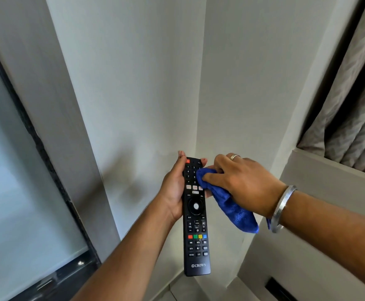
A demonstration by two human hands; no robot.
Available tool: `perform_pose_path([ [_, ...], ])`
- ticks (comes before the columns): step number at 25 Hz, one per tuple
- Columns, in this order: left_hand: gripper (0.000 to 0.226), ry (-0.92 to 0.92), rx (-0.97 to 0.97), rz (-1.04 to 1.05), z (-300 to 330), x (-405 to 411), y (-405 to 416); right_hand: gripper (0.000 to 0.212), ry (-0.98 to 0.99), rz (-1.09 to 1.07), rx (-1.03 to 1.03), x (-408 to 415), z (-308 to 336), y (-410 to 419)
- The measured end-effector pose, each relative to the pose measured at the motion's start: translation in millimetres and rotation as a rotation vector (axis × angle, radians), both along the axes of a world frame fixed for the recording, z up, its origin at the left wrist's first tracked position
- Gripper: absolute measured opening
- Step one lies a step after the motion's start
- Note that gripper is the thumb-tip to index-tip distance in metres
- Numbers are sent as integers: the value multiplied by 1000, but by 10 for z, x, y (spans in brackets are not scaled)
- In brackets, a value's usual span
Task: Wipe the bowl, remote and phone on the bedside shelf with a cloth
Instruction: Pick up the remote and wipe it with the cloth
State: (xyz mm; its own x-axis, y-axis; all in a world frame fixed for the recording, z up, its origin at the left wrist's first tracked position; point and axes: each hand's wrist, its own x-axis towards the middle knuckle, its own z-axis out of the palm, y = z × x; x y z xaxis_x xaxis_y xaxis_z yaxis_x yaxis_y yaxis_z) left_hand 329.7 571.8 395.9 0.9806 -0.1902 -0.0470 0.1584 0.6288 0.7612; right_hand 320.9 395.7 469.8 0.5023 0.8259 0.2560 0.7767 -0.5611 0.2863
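Note:
A long black remote (196,227) with coloured buttons is held upright in front of a white wall corner. My left hand (174,187) grips its upper half from the left, fingertips curling round the top. My right hand (240,181), with a ring and a steel bangle on the wrist, holds a bunched blue cloth (231,205) and presses it onto the number buttons near the remote's top right. The cloth's loose end hangs down to the right of the remote. The bowl, phone and shelf are out of view.
A dark-framed frosted glass panel (21,192) fills the left side. Grey curtains (355,118) hang at the upper right above a white ledge (329,170). A dark slot (279,287) sits in the surface at the bottom right.

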Motion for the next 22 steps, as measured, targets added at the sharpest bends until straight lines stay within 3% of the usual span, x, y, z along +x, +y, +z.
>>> perform_pose_path([
  [4,68,-61,-96,-98,23,-37,7,24,-39,-16,142,-62,129,-98],
  [7,68,-94,-36,-53,107,-49,20,31,-32,-33,290,-107,182,-12],
  [10,70,-91,54,-4,217,-44,18,33,149,-64,413,-129,106,154],
  [12,68,-75,14,2,273,-31,25,34,250,-45,480,-179,28,204],
  [14,63,-95,-86,-5,328,-13,61,34,324,21,446,-282,-88,190],
  [17,61,-135,-126,-19,294,8,166,36,468,96,223,-429,-168,91],
  [19,61,-128,-112,-33,278,-20,190,37,449,95,230,-427,-71,26],
  [22,64,-116,-45,-28,258,-64,185,40,270,45,487,-309,130,17],
])
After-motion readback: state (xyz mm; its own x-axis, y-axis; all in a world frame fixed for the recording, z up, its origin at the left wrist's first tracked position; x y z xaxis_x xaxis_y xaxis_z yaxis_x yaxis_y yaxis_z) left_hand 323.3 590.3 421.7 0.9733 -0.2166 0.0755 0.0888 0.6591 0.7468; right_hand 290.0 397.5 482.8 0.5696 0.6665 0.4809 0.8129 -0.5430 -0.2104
